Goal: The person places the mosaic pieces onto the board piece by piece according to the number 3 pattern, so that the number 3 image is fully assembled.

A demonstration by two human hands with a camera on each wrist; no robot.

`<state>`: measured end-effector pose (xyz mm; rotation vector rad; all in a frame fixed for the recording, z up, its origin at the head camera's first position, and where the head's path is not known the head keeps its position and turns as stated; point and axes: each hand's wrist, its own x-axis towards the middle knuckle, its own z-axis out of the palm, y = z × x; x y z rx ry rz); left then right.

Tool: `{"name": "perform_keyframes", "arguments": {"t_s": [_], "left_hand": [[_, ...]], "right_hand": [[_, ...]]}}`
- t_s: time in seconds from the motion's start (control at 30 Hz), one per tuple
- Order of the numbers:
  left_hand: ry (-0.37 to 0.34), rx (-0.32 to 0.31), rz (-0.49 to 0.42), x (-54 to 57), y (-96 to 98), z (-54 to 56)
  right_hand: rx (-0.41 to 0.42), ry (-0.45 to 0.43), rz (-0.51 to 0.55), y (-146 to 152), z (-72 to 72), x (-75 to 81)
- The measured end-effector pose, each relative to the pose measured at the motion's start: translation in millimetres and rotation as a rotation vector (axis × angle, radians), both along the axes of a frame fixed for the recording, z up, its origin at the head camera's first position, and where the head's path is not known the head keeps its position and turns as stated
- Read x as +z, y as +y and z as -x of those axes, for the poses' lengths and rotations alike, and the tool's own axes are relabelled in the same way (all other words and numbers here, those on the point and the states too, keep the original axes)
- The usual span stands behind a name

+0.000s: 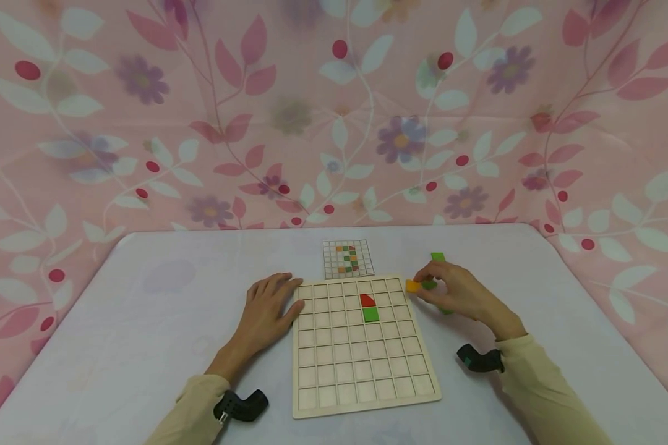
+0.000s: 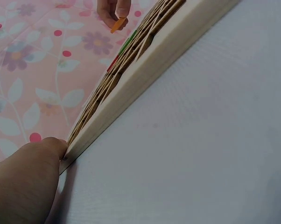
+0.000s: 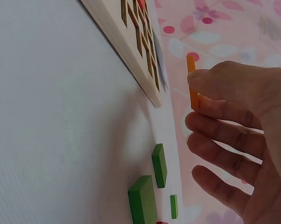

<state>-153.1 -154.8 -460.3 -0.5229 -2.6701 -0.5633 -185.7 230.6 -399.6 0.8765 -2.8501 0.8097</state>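
Note:
My right hand [image 1: 459, 290] pinches a thin orange tile [image 1: 412, 285] between thumb and finger, above the table by the upper right corner of a pale wooden grid board [image 1: 365, 409]. In the right wrist view, the orange tile [image 3: 192, 84] appears edge-on, and the other fingers are loosely bent. On the board, a red tile with one rounded corner [image 1: 367, 301] sits directly above a square green tile [image 1: 370, 314]. Resting at the board's upper left edge, my left hand [image 1: 264, 312] has its fingers loosely extended and its thumb against the side.
Behind the board lies a printed grid card [image 1: 329, 253] with coloured shapes. Green pieces [image 1: 437, 256] lie around and under the right hand; the right wrist view also shows a thick green block [image 3: 143, 200] and a bit of red. A floral cloth [image 1: 334, 123] hangs behind the table.

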Motion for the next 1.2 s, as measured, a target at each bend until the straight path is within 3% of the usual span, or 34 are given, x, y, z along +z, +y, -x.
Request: {"name": "perform_keyframes", "arguments": {"t_s": [0.3, 0.57, 0.9, 1.2], "left_hand": [[-0.019, 0.003, 0.002, 0.9, -0.1, -0.5], [-0.025, 0.0, -0.004, 2.5, 0.4, -1.3], [-0.019, -0.001, -0.001, 1.3, -0.4, 0.0], [-0.031, -0.001, -0.003, -0.5, -1.5, -0.1]], "right_hand": [[0.023, -0.022, -0.02, -9.0, -4.3, -3.8], [0.113, 0.001, -0.009, -17.8, -6.1, -9.1], [0.16, -0.088, -0.026, -30.7, -12.1, -11.4], [0.225, -0.064, -0.022, -40.7, -17.0, -14.8]]}}
